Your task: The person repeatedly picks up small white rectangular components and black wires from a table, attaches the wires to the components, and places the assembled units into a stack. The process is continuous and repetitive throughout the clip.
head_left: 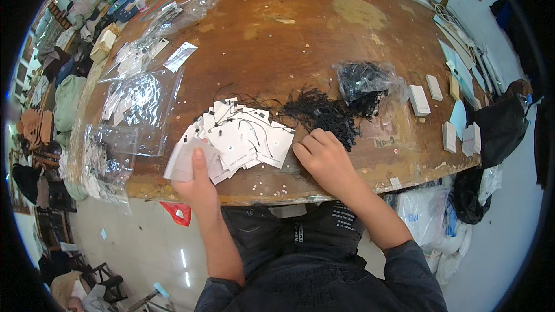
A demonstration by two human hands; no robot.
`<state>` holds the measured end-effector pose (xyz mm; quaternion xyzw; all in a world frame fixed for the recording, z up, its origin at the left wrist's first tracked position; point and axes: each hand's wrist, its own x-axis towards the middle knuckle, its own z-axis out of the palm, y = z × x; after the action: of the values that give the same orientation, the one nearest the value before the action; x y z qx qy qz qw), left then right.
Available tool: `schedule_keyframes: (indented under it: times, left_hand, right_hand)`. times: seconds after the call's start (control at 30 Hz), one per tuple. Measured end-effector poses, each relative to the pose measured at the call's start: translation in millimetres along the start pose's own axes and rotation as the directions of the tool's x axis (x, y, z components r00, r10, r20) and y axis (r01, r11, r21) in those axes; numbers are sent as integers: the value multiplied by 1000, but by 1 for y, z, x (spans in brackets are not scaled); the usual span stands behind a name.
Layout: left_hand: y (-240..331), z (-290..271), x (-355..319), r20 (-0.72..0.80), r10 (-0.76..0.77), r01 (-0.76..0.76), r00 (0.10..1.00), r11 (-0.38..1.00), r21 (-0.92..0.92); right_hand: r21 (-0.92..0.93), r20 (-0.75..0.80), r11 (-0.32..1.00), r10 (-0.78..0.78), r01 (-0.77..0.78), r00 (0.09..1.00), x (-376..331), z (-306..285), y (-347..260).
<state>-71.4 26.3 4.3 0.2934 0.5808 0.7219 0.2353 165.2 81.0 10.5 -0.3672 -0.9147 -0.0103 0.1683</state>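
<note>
My left hand [199, 188] grips a few white hang tags [182, 160], the thumb lying across their face. Beside them is a loose, overlapping heap of white hang tags [231, 141], several with black cords attached. Curled fingers bring my right hand [326, 159] to the near edge of a tangled pile of black tag strings [324, 112]. Whatever its fingertips pinch, if anything, is hidden. Behind that pile, more black strings fill an opened clear plastic bag [364, 78].
Clear bags with white tags [144, 112] lie along the left side of the wooden table [272, 52]. Small white boxes [418, 101] stand at the right. Tiny white bits are scattered by the front edge. A black bag [503, 133] sits beyond the right edge.
</note>
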Motion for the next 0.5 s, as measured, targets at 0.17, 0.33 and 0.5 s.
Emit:
schedule_keyframes:
  times: [0.17, 0.33, 0.5]
  left_hand:
    - [1, 3, -25, 314, 51, -22, 948, 995, -94]
    - [5, 29, -66, 683, -289, 651, 671, 671, -355]
    - [4, 39, -89, 701, -474, 813, 533, 515, -270]
  right_hand:
    - [517, -343, 856, 220, -12, 913, 3, -8, 8]
    - [947, -181, 322, 460, 27, 869, -7, -12, -18]
    - [996, 73, 5, 498, -87, 864, -10, -4, -36]
